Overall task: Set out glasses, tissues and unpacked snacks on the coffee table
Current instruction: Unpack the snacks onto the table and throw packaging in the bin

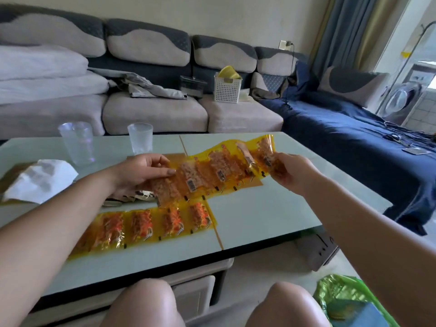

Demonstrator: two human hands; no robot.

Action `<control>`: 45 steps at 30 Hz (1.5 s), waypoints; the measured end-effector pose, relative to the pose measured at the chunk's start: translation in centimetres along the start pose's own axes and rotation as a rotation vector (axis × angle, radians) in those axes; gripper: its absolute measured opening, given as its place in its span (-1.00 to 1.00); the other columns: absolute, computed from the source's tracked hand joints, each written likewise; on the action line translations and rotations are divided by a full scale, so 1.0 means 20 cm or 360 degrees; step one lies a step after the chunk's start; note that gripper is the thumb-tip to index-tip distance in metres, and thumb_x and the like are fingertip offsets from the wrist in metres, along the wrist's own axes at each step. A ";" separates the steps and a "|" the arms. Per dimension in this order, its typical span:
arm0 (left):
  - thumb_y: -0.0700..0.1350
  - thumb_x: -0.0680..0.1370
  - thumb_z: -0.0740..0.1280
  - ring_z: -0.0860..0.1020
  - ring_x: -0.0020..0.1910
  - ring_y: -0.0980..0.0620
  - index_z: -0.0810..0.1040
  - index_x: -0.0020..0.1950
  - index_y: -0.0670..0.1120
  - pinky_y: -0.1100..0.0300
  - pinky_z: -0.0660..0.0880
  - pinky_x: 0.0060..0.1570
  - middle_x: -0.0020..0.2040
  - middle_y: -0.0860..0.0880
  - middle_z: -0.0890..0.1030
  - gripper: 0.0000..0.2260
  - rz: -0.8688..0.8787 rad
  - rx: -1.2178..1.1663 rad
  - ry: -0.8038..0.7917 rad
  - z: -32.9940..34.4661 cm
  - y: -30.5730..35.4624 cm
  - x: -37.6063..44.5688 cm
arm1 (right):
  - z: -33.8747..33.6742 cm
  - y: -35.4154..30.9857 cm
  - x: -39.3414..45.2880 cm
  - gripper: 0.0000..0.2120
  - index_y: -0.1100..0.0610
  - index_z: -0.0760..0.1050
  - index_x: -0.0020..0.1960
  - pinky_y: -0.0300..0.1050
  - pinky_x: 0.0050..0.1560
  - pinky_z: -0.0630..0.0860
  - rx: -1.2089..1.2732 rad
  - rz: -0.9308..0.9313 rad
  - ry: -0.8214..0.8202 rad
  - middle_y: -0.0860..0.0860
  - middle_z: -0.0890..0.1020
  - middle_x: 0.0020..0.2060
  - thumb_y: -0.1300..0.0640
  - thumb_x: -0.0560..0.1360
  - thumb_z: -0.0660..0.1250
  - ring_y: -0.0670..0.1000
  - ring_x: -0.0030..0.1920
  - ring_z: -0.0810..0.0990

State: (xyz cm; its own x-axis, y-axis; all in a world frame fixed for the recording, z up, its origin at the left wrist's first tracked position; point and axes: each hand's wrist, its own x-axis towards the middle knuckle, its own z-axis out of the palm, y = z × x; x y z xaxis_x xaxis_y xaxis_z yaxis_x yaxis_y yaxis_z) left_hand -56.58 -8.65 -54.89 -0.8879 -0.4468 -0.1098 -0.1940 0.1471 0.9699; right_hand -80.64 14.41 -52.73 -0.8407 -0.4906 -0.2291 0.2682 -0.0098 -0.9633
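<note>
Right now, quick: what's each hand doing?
Left hand: fingers curled on the near end of the held snack strip.
Right hand: pinching the strip's far end, lifted off the table.

a white basket (226, 89) and grey cloth (151, 87) on the sofa (153, 112); green bag (342, 298) on the floor.

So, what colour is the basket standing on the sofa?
White, a perforated plastic basket with something yellow inside; the head view shows it.
</note>
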 end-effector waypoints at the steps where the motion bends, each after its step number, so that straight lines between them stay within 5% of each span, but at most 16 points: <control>1: 0.23 -0.12 0.63 0.61 -0.31 0.10 0.55 -0.04 -0.07 0.23 0.55 -0.39 -0.21 -0.02 0.59 -0.24 -0.0026 0.0016 0.0077 -0.05 -0.04 -0.03 | 0.03 0.06 -0.01 -0.86 0.21 0.54 -0.20 -0.30 -0.48 0.51 -0.0038 0.0040 -0.0072 0.06 0.58 -0.41 0.27 0.52 0.28 -0.08 -0.49 0.57; 4: 0.20 -0.06 0.63 0.63 -0.27 0.14 0.56 0.02 -0.03 0.27 0.57 -0.36 -0.12 -0.04 0.61 -0.28 -0.0087 0.0008 0.0246 -0.20 -0.16 -0.17 | 0.13 0.22 -0.02 -0.88 0.27 0.54 -0.13 -0.25 -0.40 0.59 -0.0038 0.0197 -0.0261 0.12 0.62 -0.28 0.29 0.54 0.25 -0.03 -0.36 0.62; 7: -0.08 0.33 0.50 0.63 -0.27 0.09 0.55 0.01 -0.02 0.24 0.56 -0.37 -0.09 -0.06 0.63 -0.71 -0.0233 -0.0079 0.0412 -0.30 -0.26 -0.32 | 0.25 0.35 -0.03 -0.83 0.31 0.53 -0.15 -0.23 -0.38 0.61 -0.0033 0.0321 -0.0392 0.10 0.66 -0.40 0.31 0.56 0.22 -0.05 -0.43 0.64; 9: -0.17 0.45 0.41 0.61 -0.21 0.07 0.53 0.01 -0.01 0.22 0.52 -0.32 -0.08 -0.05 0.63 -0.83 -0.0322 -0.0025 0.0567 -0.34 -0.33 -0.39 | 0.33 0.43 -0.04 -0.83 0.33 0.53 -0.12 -0.23 -0.37 0.62 -0.0070 0.0375 -0.0456 0.09 0.67 -0.41 0.31 0.56 0.20 -0.05 -0.43 0.65; 18: -0.19 0.50 0.38 0.59 -0.07 0.00 0.51 -0.03 0.01 0.14 0.51 -0.03 0.00 -0.10 0.61 -0.87 -0.0288 0.0148 0.0797 -0.40 -0.50 -0.48 | 0.47 0.63 -0.06 -0.82 0.27 0.52 -0.09 -0.29 -0.49 0.56 -0.0194 0.0449 -0.0520 0.05 0.66 -0.46 0.26 0.59 0.17 -0.09 -0.51 0.60; 23: -0.05 0.45 0.44 0.56 0.07 -0.03 0.51 -0.01 0.08 0.06 0.51 0.08 0.09 -0.04 0.57 -0.83 -0.0327 0.0541 0.0787 -0.41 -0.57 -0.45 | 0.44 0.64 -0.06 -0.85 0.24 0.53 0.02 -0.13 -0.29 0.65 -0.0503 0.0377 -0.0455 0.13 0.67 -0.17 0.23 0.57 0.21 0.00 -0.29 0.67; 26: -0.02 0.46 0.43 0.51 0.17 0.01 0.50 0.10 0.04 0.03 0.48 0.15 0.14 0.02 0.54 -0.75 -0.0293 0.0745 0.0825 -0.38 -0.57 -0.45 | 0.43 0.62 -0.07 -0.80 0.14 0.50 0.17 -0.02 -0.14 0.64 -0.0914 0.0153 -0.0402 0.08 0.65 -0.05 0.17 0.58 0.20 0.00 -0.14 0.65; 30: 0.01 0.48 0.39 0.40 0.29 -0.03 0.48 0.25 -0.02 0.15 0.30 0.16 0.27 -0.06 0.47 -0.64 -0.0101 0.1248 0.0857 -0.28 -0.53 -0.50 | 0.40 0.60 -0.12 -0.64 0.02 0.40 0.34 -0.09 0.10 0.42 -0.1652 -0.0585 -0.0264 -0.01 0.48 0.25 0.07 0.55 0.25 0.04 0.11 0.52; 33: 0.17 0.47 0.32 0.40 0.33 -0.06 0.47 0.32 0.01 0.06 0.29 0.28 0.33 -0.04 0.47 -0.53 0.0108 0.1532 0.0680 -0.18 -0.52 -0.54 | 0.40 0.62 -0.20 -0.60 -0.02 0.44 0.34 -0.17 0.19 0.28 -0.1848 -0.1095 -0.0507 -0.03 0.41 0.34 0.06 0.51 0.33 0.03 0.28 0.41; 37: 0.28 0.39 0.25 0.37 0.39 -0.19 0.47 0.35 0.07 -0.24 0.31 0.30 0.38 -0.11 0.46 -0.42 0.0107 0.1912 0.0493 -0.13 -0.60 -0.57 | 0.40 0.73 -0.21 -0.47 0.01 0.42 0.36 0.10 0.36 0.23 -0.2264 -0.1540 -0.0979 0.10 0.37 0.41 0.04 0.42 0.43 0.16 0.42 0.30; 41: 0.03 0.50 0.36 0.16 0.51 -0.14 0.28 0.47 0.09 -0.16 0.16 0.44 0.50 -0.08 0.28 -0.44 0.0019 0.1910 0.0471 -0.12 -0.65 -0.57 | 0.42 0.80 -0.18 -0.47 -0.02 0.45 0.33 0.23 0.19 0.48 -0.2280 -0.1556 -0.0971 0.11 0.48 0.32 0.19 0.39 0.46 0.21 0.28 0.49; 45: -0.11 0.54 0.32 0.13 0.52 -0.13 0.25 0.49 0.09 -0.13 0.13 0.46 0.51 -0.08 0.25 -0.46 0.0046 0.1885 0.0451 -0.16 -0.66 -0.53 | 0.44 0.80 -0.16 -0.49 0.01 0.53 0.26 0.13 -0.07 0.58 -0.2255 -0.1705 -0.0900 0.12 0.57 0.20 0.29 0.36 0.48 0.22 0.10 0.61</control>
State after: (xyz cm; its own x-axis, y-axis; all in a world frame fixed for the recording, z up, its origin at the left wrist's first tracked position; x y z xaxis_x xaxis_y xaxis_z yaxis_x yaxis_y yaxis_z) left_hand -43.24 -8.64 -65.91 -0.8043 -0.5851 0.1034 -0.5677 0.8081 0.1568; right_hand -69.51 8.17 -66.18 -0.0495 -0.9646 0.2588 -0.9947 0.0242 -0.1001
